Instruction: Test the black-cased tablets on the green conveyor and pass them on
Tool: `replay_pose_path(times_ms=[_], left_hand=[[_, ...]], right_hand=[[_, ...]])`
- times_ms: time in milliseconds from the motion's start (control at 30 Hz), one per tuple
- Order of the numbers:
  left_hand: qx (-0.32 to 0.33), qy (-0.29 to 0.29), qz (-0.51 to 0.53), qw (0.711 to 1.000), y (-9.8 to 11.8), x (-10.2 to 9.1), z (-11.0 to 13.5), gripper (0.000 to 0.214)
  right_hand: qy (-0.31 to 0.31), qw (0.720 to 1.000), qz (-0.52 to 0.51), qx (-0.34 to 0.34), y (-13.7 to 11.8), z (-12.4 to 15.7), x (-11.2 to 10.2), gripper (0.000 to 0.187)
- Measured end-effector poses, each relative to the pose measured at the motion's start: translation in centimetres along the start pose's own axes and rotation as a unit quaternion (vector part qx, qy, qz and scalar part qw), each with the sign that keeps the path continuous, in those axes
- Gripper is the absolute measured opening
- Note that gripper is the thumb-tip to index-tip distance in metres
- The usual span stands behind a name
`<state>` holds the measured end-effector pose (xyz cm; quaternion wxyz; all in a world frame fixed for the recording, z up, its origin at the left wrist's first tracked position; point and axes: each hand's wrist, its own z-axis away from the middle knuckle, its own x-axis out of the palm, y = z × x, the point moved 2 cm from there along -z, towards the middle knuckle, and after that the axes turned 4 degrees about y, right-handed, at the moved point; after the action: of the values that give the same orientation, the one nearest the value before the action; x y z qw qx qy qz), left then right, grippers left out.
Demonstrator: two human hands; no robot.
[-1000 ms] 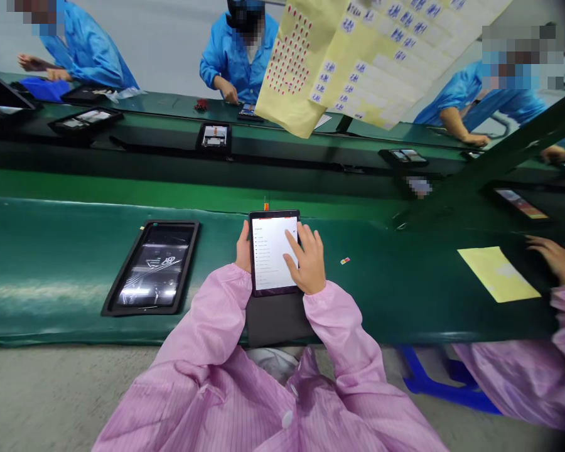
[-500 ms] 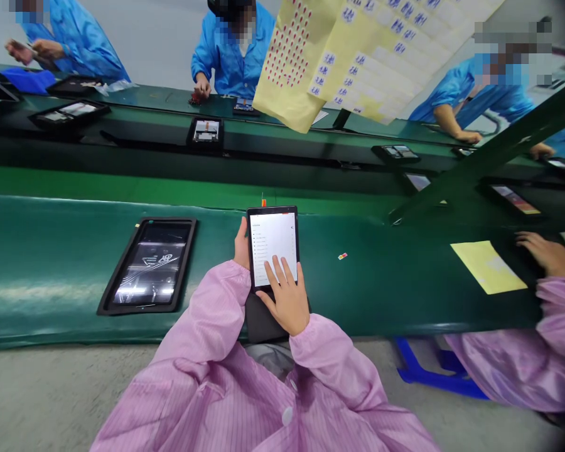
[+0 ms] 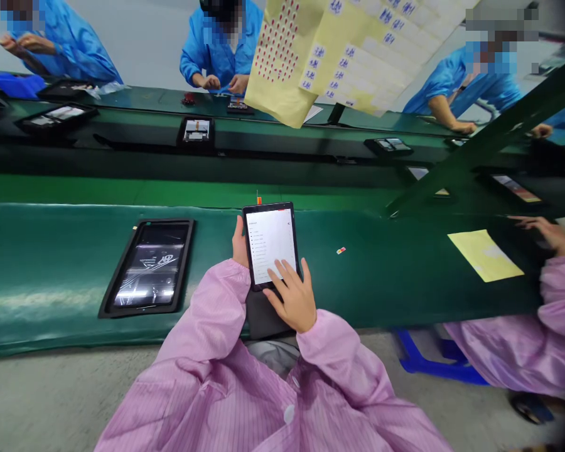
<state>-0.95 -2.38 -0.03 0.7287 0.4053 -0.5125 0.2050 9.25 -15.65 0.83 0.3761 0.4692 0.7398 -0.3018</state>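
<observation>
We are looking down on a person's left hand curling around the left edge of a tablet, which is being held tilted up just above a dark cover. The right hand is resting spread, its fingertips touching the lower screen. Beside them on the green conveyor belt, a black tray is holding a second tablet. Farther right, a neighbour's hand is lying beyond a yellow sheet. Across the belt, more black trays are holding devices, and co-workers are working beyond them.
</observation>
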Motion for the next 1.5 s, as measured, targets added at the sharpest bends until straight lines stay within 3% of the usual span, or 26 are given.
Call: replay_pose_path(times_ms=[100, 200, 300, 433, 567, 633, 733, 833, 933, 1067, 1167, 1333, 1433, 1500], left_hand=[[0.017, 0.006, -0.006, 1.000, -0.1, -0.2, -0.2, 0.084], [0.032, 0.040, -0.014, 0.999, 0.0, -0.5, -0.4, 0.077], [0.016, 0.047, -0.011, 0.999, 0.0, -0.5, -0.2, 0.080], [0.014, 0.019, -0.004, 1.000, -0.1, 0.3, 0.2, 0.082], [0.036, 0.021, -0.005, 0.999, -0.4, 1.2, 0.7, 0.081], [0.064, 0.026, -0.002, 0.998, -0.4, 1.5, 0.8, 0.082], [0.139, 0.039, -0.001, 0.990, -0.6, 2.0, 1.2, 0.079], [0.216, 0.053, -0.005, 0.975, -0.7, 2.2, 1.6, 0.073], [0.265, 0.090, 0.016, 0.960, -0.9, 1.8, 1.9, 0.065], [0.314, 0.140, 0.053, 0.938, -0.9, 1.4, 2.2, 0.065], [0.349, 0.133, 0.035, 0.927, -0.7, 1.7, 2.3, 0.064], [0.366, 0.103, -0.001, 0.925, -0.2, 2.5, 2.6, 0.064], [0.366, 0.088, -0.003, 0.926, 0.1, 2.5, 2.6, 0.067], [0.370, 0.101, -0.012, 0.923, 0.2, 2.3, 2.5, 0.065]], right_hand=[[0.038, 0.999, 0.021, 0.012, 1.0, -4.4, 0.4, 0.052], [0.005, 0.998, 0.043, 0.040, 1.2, -7.1, 1.5, 0.065], [-0.043, 0.997, 0.043, 0.045, 0.3, -5.4, 2.3, 0.070], [-0.081, 0.995, 0.024, 0.047, -1.1, 0.3, 1.8, 0.066], [-0.063, 0.997, -0.006, 0.040, -1.0, 2.9, 0.6, 0.058], [-0.014, 0.999, -0.025, 0.038, -0.5, 2.1, 0.0, 0.051], [0.053, 0.995, -0.040, 0.076, 0.5, -1.3, -0.4, 0.049], [0.055, 0.988, -0.049, 0.138, 0.5, -5.4, 0.2, 0.059], [0.026, 0.983, -0.071, 0.168, -1.3, -7.5, 1.2, 0.071], [-0.001, 0.984, -0.094, 0.151, -5.3, -5.9, 1.0, 0.083], [-0.010, 0.984, -0.120, 0.134, -6.6, -4.3, -0.4, 0.076], [0.020, 0.976, -0.153, 0.152, -4.0, -4.9, -0.6, 0.054], [0.024, 0.973, -0.113, 0.201, -2.4, -5.9, 1.2, 0.058], [0.008, 0.972, -0.106, 0.208, -2.8, -5.9, 2.1, 0.065]])
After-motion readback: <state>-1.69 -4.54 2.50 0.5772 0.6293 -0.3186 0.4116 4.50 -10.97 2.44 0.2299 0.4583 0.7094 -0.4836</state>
